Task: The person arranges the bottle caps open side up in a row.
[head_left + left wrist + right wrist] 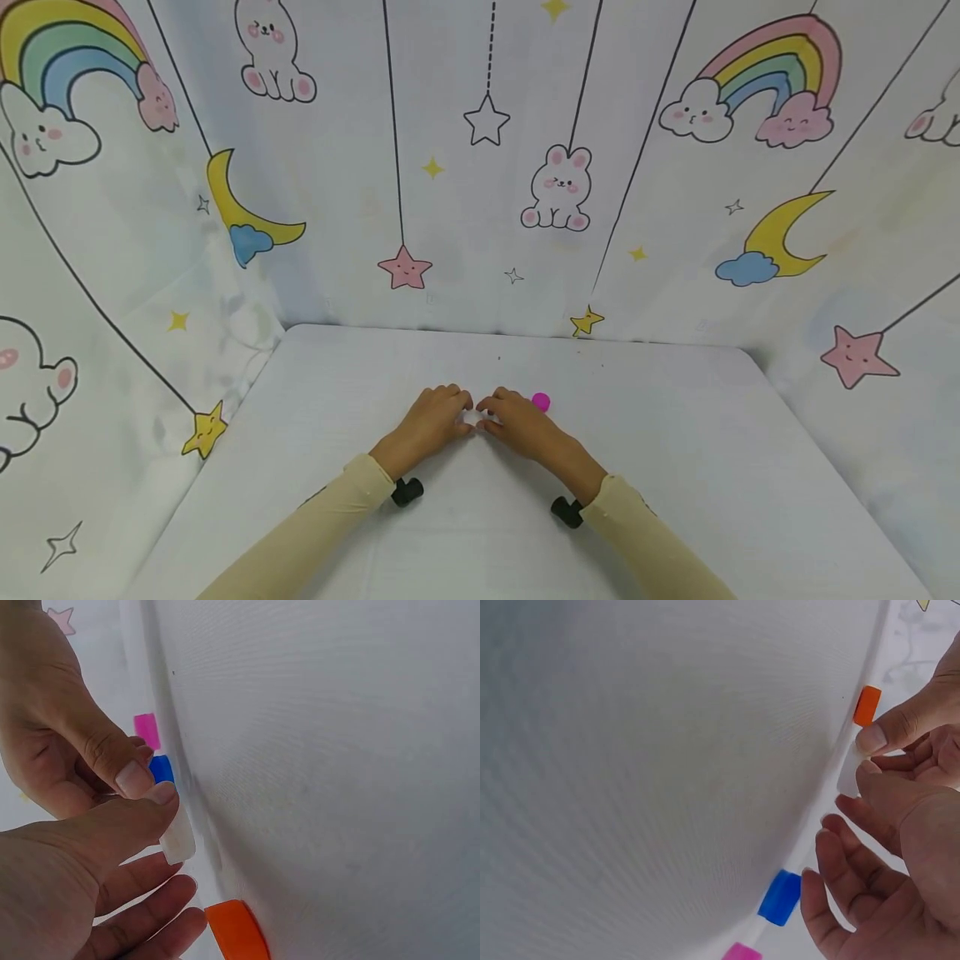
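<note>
Between the two hands, at the middle of the table, is a small white piece (472, 417). My left hand (431, 422) pinches it from the left, thumb on the near side. From the other side my right hand (525, 425) also pinches it, and the two thumbs nearly meet over the white piece (848, 772). An orange piece (238, 930) lies beside the left fingers, and a blue piece (780, 898) sits close to the right fingertips. Both are hidden behind the hands in the head view. A round pink piece (541, 402) lies just beyond the right hand.
The white table (480, 542) has its back edge against a cloth backdrop (337, 167) printed with rainbows, moons, stars and bunnies. A black wrist camera (408, 492) is on the left wrist and another black camera (567, 512) on the right. Tiny dark specks dot the table's far part.
</note>
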A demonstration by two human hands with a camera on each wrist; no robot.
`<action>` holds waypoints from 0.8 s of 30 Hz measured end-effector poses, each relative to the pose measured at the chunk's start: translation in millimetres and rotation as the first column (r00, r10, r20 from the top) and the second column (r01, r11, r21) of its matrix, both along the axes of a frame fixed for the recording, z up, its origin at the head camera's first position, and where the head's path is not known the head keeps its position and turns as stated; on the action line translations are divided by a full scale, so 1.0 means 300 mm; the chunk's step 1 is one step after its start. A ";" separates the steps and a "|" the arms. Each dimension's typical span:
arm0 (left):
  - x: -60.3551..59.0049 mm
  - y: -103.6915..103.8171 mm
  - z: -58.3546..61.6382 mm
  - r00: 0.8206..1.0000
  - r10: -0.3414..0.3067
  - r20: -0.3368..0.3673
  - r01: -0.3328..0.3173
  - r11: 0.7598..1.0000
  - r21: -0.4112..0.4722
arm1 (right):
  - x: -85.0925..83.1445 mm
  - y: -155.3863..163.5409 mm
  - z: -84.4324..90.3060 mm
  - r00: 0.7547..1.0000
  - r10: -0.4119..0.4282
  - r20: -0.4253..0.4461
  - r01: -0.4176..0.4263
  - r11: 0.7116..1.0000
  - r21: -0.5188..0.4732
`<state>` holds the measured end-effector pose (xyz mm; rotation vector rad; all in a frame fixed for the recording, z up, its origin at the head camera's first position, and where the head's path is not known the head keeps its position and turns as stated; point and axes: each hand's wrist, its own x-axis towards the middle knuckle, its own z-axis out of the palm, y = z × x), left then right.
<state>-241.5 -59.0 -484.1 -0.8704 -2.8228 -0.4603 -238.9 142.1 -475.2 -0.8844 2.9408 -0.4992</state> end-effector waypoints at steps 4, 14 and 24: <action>-0.001 0.004 -0.003 1.000 0.001 -0.020 -0.001 1.000 -0.006 | -0.001 -0.001 -0.003 1.000 0.000 -0.007 0.000 1.000 0.004; 0.007 0.006 -0.004 1.000 -0.001 -0.023 0.001 1.000 0.011 | 0.001 0.003 -0.005 1.000 0.013 -0.024 -0.013 1.000 0.010; 0.006 0.015 -0.005 1.000 0.014 -0.002 -0.014 1.000 0.001 | 0.002 0.004 -0.008 0.999 0.012 -0.048 -0.011 1.000 0.017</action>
